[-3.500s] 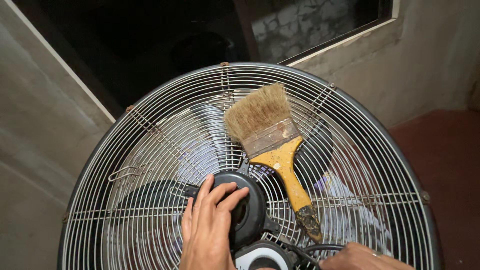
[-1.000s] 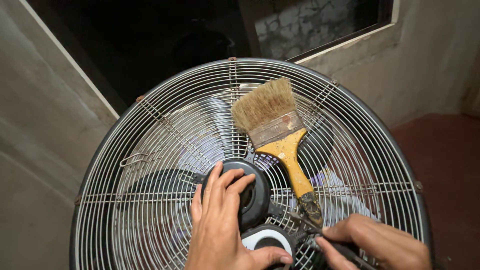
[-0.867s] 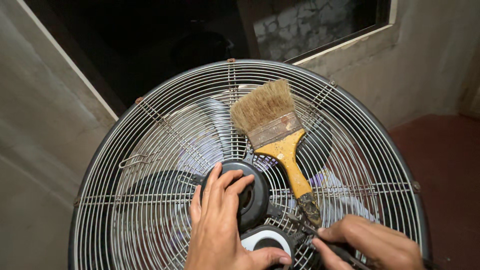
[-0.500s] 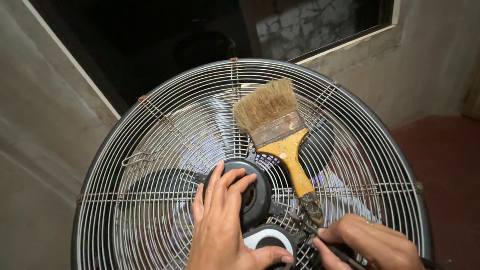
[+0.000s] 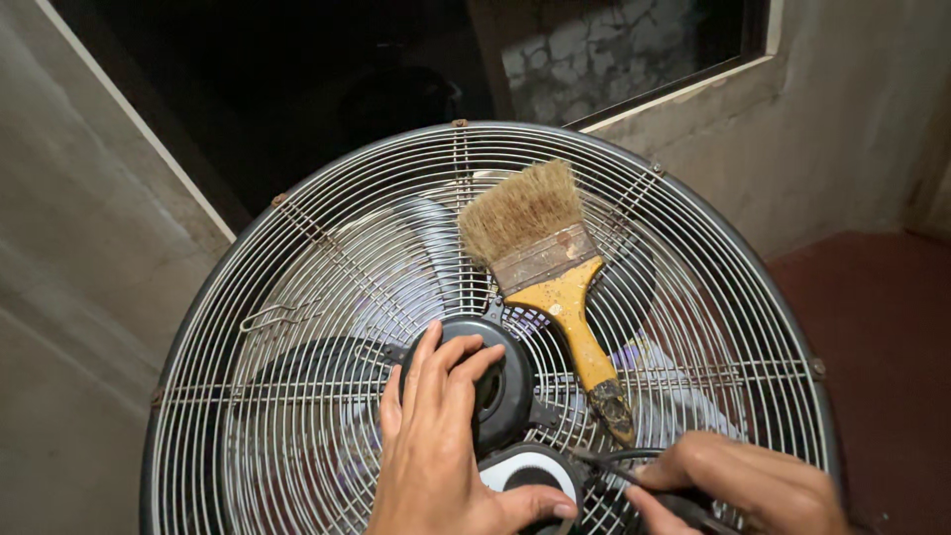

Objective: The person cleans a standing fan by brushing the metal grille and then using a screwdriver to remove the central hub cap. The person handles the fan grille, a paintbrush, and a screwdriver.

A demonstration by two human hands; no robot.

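While resting flat w/ fingers spread on black hub point(image 5: 510, 381), left hand point(image 5: 436, 446) grips nothing. Right hand point(image 5: 738, 485) pinched round thin dark tool point(image 5: 619, 468) by white round label point(image 5: 515, 474). Yellow brush point(image 5: 550, 282) lying loose on fan grille point(image 5: 297, 297).

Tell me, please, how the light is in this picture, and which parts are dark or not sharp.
Head view: warm dim light; the paintbrush and wire fan guard are sharp and well lit; the opening behind is almost black; the fan blades under the guard are shadowed; the right hand is cropped and slightly soft; the left hand is clear.
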